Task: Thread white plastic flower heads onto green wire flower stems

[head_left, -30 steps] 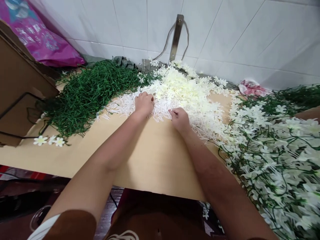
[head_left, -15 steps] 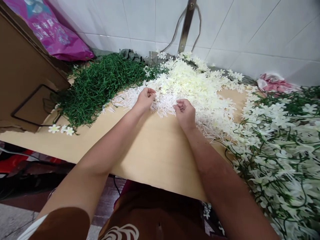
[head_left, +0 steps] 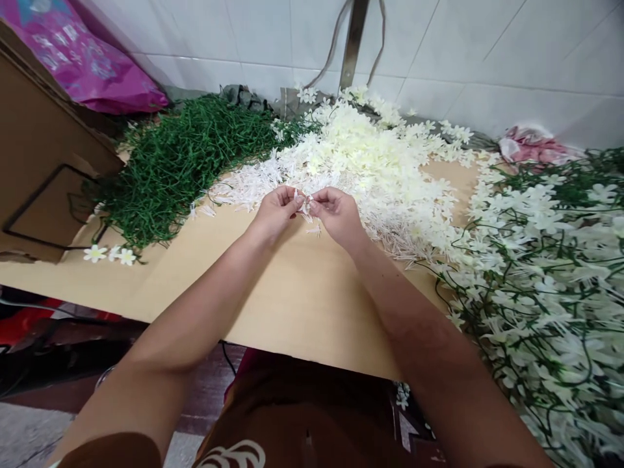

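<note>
My left hand (head_left: 281,207) and my right hand (head_left: 335,211) meet at the near edge of a heap of thin white flower pieces (head_left: 253,183). Between the left thumb and fingers is pinched a small white stamen piece (head_left: 296,194). The right fingers are also closed in a pinch against it, on a small white piece whose exact kind is too small to make out. Just below the fingertips, a few white strands (head_left: 314,229) show above the table. Behind the hands rises a pile of cream-white artificial blossoms (head_left: 361,146).
Green plastic stems (head_left: 185,156) are heaped at left, beside a cardboard box (head_left: 43,143) with a bent black wire. Finished-looking white flowers on green stems (head_left: 550,279) cover the right side. A pink bag (head_left: 92,65) and tiled wall (head_left: 439,45) stand behind the tan tabletop (head_left: 292,292).
My two hands have come together from apart, the right moving left, so their fingertips now meet around small white pieces. The view has shifted slightly.
</note>
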Demonstrator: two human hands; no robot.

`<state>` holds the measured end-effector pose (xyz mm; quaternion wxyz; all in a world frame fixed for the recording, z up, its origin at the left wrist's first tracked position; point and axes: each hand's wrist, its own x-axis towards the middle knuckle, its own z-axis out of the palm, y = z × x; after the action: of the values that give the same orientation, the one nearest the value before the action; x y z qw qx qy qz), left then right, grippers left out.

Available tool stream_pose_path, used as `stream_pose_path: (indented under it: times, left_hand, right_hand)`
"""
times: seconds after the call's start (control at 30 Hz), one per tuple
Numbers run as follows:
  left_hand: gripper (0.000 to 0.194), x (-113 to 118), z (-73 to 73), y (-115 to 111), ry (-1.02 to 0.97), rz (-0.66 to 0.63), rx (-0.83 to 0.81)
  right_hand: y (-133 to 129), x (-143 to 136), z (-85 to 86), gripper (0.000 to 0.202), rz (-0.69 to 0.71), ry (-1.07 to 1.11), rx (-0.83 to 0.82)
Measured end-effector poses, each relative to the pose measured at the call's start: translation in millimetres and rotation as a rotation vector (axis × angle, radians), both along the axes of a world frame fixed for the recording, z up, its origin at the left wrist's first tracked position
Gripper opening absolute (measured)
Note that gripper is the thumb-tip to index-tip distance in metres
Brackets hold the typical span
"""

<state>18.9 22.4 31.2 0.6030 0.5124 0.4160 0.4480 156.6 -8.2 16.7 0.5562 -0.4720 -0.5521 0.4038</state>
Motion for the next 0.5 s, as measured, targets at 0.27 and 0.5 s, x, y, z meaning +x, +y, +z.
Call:
stream_pose_path:
  times: [0.27,0.5]
  left_hand:
    - [0.023,0.8,-4.9,0.0,0.027,-0.018,0.050]
    - [0.020,-5.8,-5.5,-2.3,0.006,-0.054,-0.028]
  right_hand:
    - [0.4,8.2,-3.5,0.043,0.114,0.163,-0.128]
    - [0.5,7.0,-1.0,0.041,0.016,0.122,-0.094]
